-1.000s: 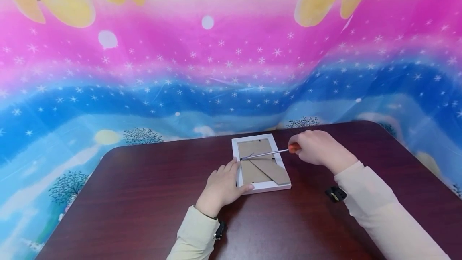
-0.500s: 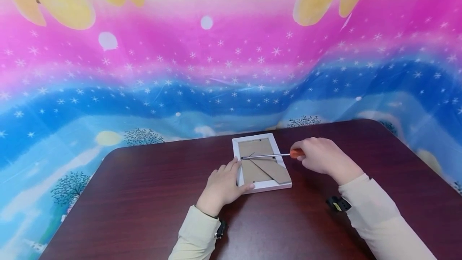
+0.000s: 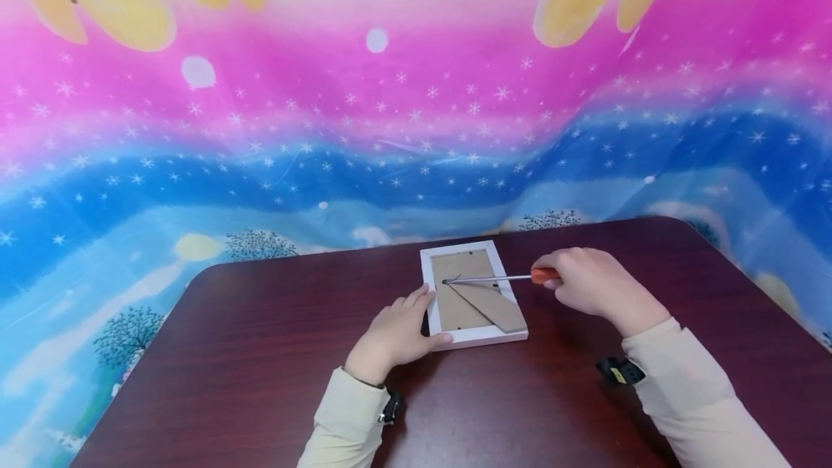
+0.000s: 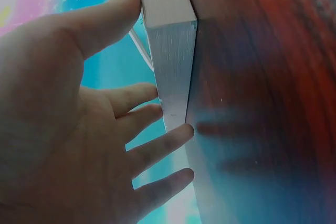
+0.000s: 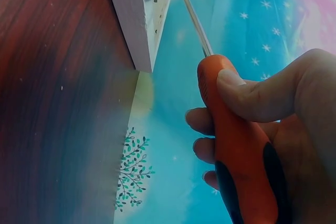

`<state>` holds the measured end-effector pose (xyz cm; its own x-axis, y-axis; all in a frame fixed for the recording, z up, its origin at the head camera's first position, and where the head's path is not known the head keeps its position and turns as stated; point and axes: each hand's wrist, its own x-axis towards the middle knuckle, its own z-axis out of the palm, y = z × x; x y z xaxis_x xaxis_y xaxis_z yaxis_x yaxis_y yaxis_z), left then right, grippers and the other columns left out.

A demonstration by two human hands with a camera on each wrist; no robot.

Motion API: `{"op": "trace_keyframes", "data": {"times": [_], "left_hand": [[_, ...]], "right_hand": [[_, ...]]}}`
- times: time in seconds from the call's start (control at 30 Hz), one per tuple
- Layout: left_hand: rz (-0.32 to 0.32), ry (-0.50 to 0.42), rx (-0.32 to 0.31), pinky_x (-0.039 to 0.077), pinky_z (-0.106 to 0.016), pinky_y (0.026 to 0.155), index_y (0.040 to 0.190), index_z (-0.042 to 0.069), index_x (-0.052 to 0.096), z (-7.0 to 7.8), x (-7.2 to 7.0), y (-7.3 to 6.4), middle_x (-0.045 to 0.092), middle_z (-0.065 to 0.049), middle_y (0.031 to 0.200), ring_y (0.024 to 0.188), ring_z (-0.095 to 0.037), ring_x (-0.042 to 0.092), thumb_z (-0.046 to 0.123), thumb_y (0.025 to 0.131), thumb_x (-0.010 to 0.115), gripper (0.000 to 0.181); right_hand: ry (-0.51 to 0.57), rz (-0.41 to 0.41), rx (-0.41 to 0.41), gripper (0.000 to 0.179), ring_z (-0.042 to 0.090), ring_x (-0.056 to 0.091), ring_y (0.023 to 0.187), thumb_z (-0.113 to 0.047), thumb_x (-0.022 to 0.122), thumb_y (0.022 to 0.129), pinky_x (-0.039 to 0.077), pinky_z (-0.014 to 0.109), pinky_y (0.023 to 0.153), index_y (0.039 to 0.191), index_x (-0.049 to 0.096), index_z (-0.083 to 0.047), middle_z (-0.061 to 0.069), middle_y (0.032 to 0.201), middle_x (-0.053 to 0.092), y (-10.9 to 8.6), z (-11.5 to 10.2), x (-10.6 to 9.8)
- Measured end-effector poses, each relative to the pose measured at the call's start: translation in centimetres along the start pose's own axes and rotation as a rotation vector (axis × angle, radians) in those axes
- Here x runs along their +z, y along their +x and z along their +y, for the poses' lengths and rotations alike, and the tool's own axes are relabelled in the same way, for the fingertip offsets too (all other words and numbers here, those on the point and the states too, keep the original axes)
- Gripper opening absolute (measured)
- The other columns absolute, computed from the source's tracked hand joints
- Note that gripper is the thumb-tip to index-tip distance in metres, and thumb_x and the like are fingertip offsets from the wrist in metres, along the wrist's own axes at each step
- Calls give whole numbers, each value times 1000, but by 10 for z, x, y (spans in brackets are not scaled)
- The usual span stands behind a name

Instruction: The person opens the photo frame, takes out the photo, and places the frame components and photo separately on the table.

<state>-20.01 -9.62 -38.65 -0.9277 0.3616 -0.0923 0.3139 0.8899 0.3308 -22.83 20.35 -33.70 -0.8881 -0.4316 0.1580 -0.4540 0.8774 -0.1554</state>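
In the head view, a white, rectangular picture frame (image 3: 487, 334) lies back up on a dark red, glossy, wood-grained table (image 3: 260, 352), its long axis running away from the person; it holds a flat, matt tan backing board (image 3: 463, 266) with a wedge-shaped flap (image 3: 495, 308); a screwdriver (image 3: 502, 279) crosses the frame sideways, its slim metal shaft nearly level, tip pointing left over the board, orange handle beyond the frame's right edge; the left hand (image 3: 393, 327) rests at the frame's left edge, thumb at its near corner; the right hand (image 3: 588, 280) is right of the frame, gripping the handle; a smooth, printed cloth (image 3: 390, 114) hangs behind the frame.

In the left wrist view, the fingers are straight and spread apart beside the frame's whitish, finely grained side wall, the thumb touching its upper edge.

In the right wrist view, the thumb lies along the rounded orange handle with black inlays, the other fingers curled round it; the shaft runs towards the frame.
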Motion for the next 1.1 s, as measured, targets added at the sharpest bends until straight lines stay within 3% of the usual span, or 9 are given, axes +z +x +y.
{"op": "trace_keyframes", "data": {"times": [0.6, 1.1], "left_hand": [[3, 37, -7, 36, -51, 108, 151, 7, 41, 4, 1, -3, 34, -8, 158, 138, -32, 40, 58, 88, 67, 85], [-2, 27, 4, 38, -51, 107, 151, 7, 40, 4, 0, -2, 34, -9, 157, 138, -32, 41, 58, 87, 67, 86]], "right_hand": [[-9, 27, 21, 21, 19, 56, 70, -6, 68, 84, 50, 46, 70, 101, 75, -15, -3, 80, 66, -2, 9, -8], [-3, 18, 94, 23, 20, 49, 67, -10, 65, 89, 45, 44, 66, 111, 73, -13, 0, 79, 62, -7, 37, -22]]}}
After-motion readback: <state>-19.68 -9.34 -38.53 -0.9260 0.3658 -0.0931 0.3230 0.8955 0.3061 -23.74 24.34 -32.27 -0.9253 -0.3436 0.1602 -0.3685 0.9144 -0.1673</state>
